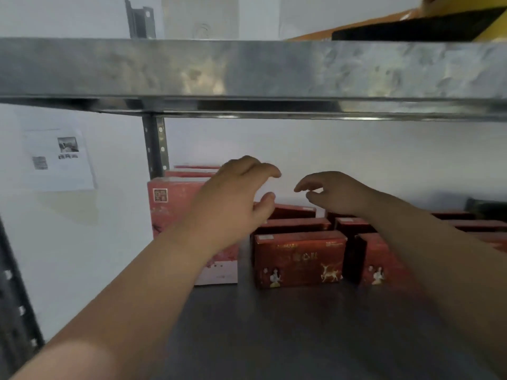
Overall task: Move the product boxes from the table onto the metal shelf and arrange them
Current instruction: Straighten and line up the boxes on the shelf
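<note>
Since every carton in view is printed cardboard, expect light, stiff-sided items with smooth faces that may slip and corners that dent under a hard squeeze; this is a judgement from appearance only. At the left of the metal shelf (274,338), beside the upright post (155,146), the tall red-and-white boxes (170,215) stand on end, one behind another. Take these by the two broad faces, thumb opposite fingers. The left hand (233,198) hovers in front of them, fingers loosely curved and spread, holding nothing; whether its thumb touches the carton behind it cannot be told. Just to the right, the small red boxes (299,259) sit in a row running front to back. Grasp each across its short ends, lifting straight up to clear its neighbours. The right hand (337,193) hangs above the right-hand row (384,264), fingers half-curled, empty. No table is in view.
</note>
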### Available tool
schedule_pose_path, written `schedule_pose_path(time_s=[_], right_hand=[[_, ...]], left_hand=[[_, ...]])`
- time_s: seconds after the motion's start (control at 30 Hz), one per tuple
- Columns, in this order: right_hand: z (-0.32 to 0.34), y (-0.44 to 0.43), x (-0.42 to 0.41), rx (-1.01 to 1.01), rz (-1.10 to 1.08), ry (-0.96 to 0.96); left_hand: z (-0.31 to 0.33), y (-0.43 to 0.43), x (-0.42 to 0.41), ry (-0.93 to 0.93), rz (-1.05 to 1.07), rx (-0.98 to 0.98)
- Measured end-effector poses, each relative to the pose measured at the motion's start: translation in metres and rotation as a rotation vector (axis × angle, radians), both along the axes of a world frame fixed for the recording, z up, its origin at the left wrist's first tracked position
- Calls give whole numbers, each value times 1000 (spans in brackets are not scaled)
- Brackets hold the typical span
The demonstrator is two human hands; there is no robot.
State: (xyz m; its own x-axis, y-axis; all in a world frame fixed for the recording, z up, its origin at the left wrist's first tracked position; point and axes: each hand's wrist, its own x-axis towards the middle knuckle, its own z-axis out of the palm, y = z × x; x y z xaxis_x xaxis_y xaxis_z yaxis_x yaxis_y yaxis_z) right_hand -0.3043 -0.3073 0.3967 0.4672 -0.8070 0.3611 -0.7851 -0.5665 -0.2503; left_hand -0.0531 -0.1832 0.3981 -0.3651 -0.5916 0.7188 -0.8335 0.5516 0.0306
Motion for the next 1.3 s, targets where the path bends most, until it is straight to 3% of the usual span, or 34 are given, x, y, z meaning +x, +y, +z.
schedule_pose_path(time_s=[0.13,0.27,0.47,0.63,0.77,1.3], right_hand=[[-4,-4,-51,5,-72,69],[1,-23,-92,35,-104,196],[-2,-60,-125,187,-108,434],[-7,-86,-129,162,-36,556],[-10,-97,-125,112,-3,560],[-18,-102,-114,74,-62,483]], left_hand=[[5,-35,-53,-102,-8,168],[-2,-91,-84,-263,114,287],[-9,-165,-95,-411,342,495],[-17,-185,-99,-467,423,652],[-21,-192,-99,-397,429,647],[-22,-199,-93,-456,413,609]])
